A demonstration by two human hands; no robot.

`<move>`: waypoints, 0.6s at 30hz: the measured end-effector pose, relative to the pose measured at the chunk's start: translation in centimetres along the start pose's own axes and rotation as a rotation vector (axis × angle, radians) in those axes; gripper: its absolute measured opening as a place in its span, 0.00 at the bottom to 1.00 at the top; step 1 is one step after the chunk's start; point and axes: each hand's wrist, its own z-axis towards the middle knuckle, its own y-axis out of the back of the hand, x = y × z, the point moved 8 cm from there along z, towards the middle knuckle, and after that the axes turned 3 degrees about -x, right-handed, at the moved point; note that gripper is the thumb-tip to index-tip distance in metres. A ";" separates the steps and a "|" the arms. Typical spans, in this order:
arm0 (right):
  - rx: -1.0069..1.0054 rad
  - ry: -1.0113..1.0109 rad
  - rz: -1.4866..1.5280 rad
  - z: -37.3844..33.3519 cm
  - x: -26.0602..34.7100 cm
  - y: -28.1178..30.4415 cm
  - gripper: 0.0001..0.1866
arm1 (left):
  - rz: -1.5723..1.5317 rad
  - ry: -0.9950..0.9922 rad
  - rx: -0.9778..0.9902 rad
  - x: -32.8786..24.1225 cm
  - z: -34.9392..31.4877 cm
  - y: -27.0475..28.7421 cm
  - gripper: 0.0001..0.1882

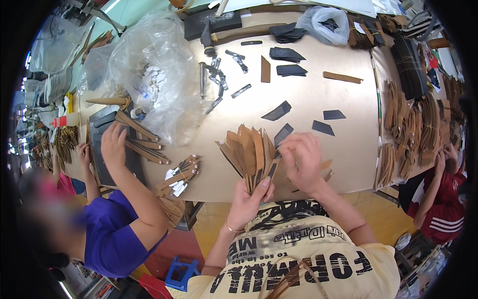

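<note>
My left hand (250, 202) grips the lower ends of a fanned bundle of brown leather strips (247, 149), just above the table's near edge. Some strips show dark backs or edges. At the bundle's right side is my right hand (302, 157), its fingers curled together close to the strip tips; what lies between them is hidden. A dark slant-cut piece (284, 133) lies beside its fingertips. Farther right are two more dark slant-cut pieces (323, 128). Part of a brown strip (326, 164) shows past my right wrist.
Clear plastic bags (169, 94) with white scraps stand left. A hammer (206, 40) lies at the back. A tied bundle of tagged strips (179, 177) sits near a co-worker's raised arm (114, 144). Brown strip bundles (411, 124) cover the right side, where another person's hands (445, 154) work.
</note>
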 end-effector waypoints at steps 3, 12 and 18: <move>-0.084 -0.226 -0.002 0.9 -1.9 -0.8 0.04 | -0.014 0.032 -0.075 0.2 -0.3 1.4 0.13; -0.117 -0.568 -0.140 1.8 -7.3 -2.6 0.10 | -0.202 -0.081 -0.167 -1.6 -4.2 6.4 0.07; -0.160 -0.430 -0.350 3.0 -6.6 -2.1 0.09 | -0.182 -0.086 -0.106 -1.5 -3.4 5.9 0.09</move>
